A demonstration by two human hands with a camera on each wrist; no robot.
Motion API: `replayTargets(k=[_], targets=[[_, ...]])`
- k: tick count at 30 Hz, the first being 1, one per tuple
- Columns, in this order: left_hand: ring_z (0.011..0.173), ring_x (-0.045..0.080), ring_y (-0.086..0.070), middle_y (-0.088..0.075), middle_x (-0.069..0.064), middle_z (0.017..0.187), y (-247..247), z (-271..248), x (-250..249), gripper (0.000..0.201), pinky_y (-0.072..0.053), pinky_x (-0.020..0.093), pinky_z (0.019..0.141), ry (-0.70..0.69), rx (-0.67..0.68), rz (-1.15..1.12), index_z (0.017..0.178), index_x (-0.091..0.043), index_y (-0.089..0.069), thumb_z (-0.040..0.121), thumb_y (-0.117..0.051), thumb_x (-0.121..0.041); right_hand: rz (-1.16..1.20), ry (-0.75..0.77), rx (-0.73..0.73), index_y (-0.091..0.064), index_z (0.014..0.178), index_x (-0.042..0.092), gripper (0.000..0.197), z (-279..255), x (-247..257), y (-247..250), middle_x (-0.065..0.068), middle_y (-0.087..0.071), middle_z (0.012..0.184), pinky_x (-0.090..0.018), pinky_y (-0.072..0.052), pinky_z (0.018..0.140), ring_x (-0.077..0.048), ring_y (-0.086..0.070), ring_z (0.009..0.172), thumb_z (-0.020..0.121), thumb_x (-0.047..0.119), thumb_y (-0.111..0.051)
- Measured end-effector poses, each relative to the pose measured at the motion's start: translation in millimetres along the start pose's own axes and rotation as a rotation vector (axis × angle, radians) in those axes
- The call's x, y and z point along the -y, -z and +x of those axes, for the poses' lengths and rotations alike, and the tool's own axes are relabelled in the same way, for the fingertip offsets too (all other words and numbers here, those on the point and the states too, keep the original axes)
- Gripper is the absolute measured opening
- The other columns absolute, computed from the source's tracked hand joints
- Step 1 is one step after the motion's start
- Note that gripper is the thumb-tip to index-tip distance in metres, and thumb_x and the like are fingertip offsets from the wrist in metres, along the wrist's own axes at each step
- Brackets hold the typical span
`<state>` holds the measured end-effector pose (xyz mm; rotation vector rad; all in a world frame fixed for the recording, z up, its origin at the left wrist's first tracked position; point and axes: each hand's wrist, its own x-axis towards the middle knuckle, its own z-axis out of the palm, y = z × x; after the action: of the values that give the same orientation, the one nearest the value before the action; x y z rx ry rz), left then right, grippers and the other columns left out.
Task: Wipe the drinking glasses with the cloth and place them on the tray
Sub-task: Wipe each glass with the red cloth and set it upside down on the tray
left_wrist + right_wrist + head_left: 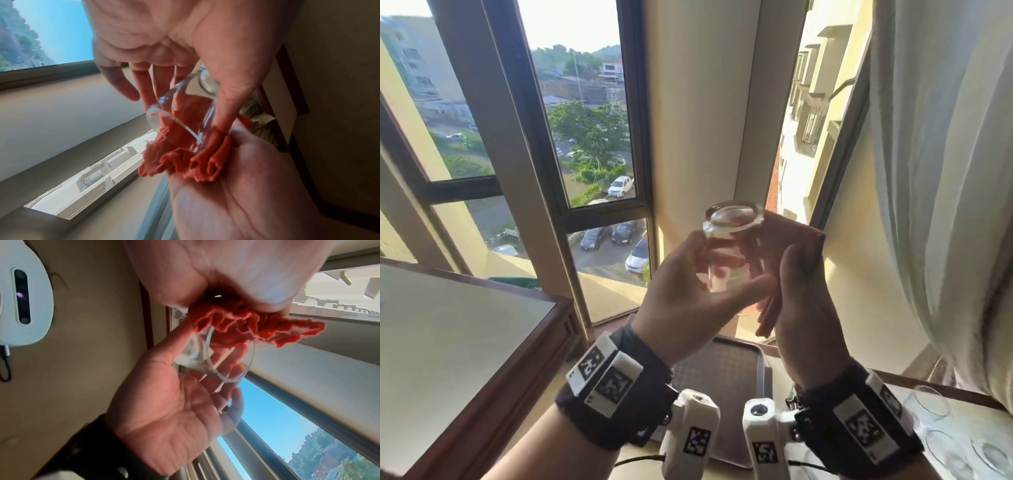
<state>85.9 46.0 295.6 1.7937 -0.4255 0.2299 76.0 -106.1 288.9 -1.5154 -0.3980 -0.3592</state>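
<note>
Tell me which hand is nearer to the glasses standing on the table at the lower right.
The right hand. It is raised above and left of those glasses; the left hand, holding another glass, is farther left.

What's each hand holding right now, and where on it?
Left hand grips the drinking glass around its side wall. Right hand holds the bunched red cloth against the glass.
</note>
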Motion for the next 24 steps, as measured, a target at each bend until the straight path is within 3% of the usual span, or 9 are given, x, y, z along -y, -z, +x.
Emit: replayTargets(k=[3,5,8,9,11,14,18,21,24], targets=[[0.103,0.007,-0.075,-0.080,-0.010,0.109,-3,2,-8,0.045,-0.061,0.027,0.085,0.008,0.048,-0.156,0.122,-0.023,-0.069,0.081,-0.082,-0.036,-0.175,0.215,0.016,-0.058,0.120,0.004,0.045,-4,3,4,0.027,-0.071,0.099,-0.010,-0.053,0.071,0.006,-0.070,0.089,0.101,0.038,-0.036],[0.098,0.007,-0.077,-0.081,-0.006,0.104,-2,5,-8,0.040,-0.059,0.020,0.081,0.056,0.042,-0.304,0.119,-0.020,-0.067,0.084,-0.081,-0.032,-0.346,0.305,-0.033,-0.061,0.126,0.002,0.037,-6,-1,7,0.029,-0.067,0.114,-0.002,-0.048,0.079,0.016,-0.062,0.098,0.103,0.021,-0.039],[0.108,0.017,-0.075,-0.078,0.005,0.119,0,10,-7,0.065,-0.055,0.040,0.101,0.138,0.018,-0.404,0.127,-0.012,-0.067,0.082,-0.085,-0.055,-0.580,0.476,-0.090,-0.051,0.144,0.005,0.039,-14,-15,12,-0.005,-0.042,0.157,-0.024,-0.047,0.108,-0.007,-0.043,0.143,0.105,0.005,-0.043],[0.110,0.020,-0.075,-0.076,0.009,0.123,0,12,-6,0.072,-0.053,0.045,0.104,0.157,0.015,-0.454,0.126,-0.010,-0.069,0.078,-0.085,-0.061,-0.582,0.513,-0.108,-0.049,0.146,0.007,0.042,-17,-18,11,-0.005,-0.035,0.161,-0.039,-0.050,0.108,-0.016,-0.041,0.146,0.104,0.003,-0.046],[0.100,0.017,-0.076,-0.079,0.007,0.110,0,15,-10,0.052,-0.057,0.040,0.096,0.179,0.033,-0.564,0.108,-0.016,-0.080,0.082,-0.077,-0.061,-0.591,0.577,-0.138,-0.043,0.147,0.005,0.045,-21,-24,8,-0.008,-0.033,0.161,-0.059,-0.048,0.106,-0.029,-0.039,0.147,0.103,0.004,-0.049],[0.097,0.014,-0.078,-0.082,0.000,0.098,-4,15,-19,0.037,-0.062,0.037,0.098,0.185,0.108,-0.640,0.080,-0.031,-0.086,0.089,-0.058,-0.053,-0.695,0.629,-0.120,-0.045,0.145,-0.002,0.041,-21,-31,5,-0.015,-0.037,0.158,-0.063,-0.039,0.111,-0.039,-0.031,0.149,0.108,0.017,-0.045],[0.121,0.034,-0.071,-0.073,0.022,0.127,-2,21,-22,0.046,-0.053,0.051,0.111,0.161,0.070,-0.703,0.120,-0.009,-0.074,0.093,-0.069,-0.045,-0.834,0.556,-0.061,-0.050,0.145,0.008,0.041,-14,-25,6,-0.006,-0.040,0.159,-0.061,-0.035,0.114,-0.037,-0.030,0.150,0.106,0.020,-0.047],[0.107,0.033,-0.074,-0.076,0.019,0.115,0,23,-19,0.036,-0.057,0.046,0.102,0.096,0.073,-0.593,0.122,-0.007,-0.067,0.091,-0.074,-0.023,-0.790,0.467,0.050,-0.068,0.113,0.012,0.029,-8,-18,5,0.001,-0.056,0.144,-0.055,-0.043,0.107,-0.026,-0.051,0.134,0.106,0.029,-0.045],[0.103,0.047,-0.074,-0.076,0.025,0.111,0,20,-17,0.025,-0.058,0.060,0.098,0.098,0.129,-0.501,0.112,-0.014,-0.072,0.088,-0.077,-0.019,-0.724,0.397,0.090,-0.063,0.093,0.018,0.025,-7,-9,1,0.009,-0.061,0.095,-0.038,-0.055,0.075,-0.009,-0.063,0.086,0.105,0.035,-0.049]])
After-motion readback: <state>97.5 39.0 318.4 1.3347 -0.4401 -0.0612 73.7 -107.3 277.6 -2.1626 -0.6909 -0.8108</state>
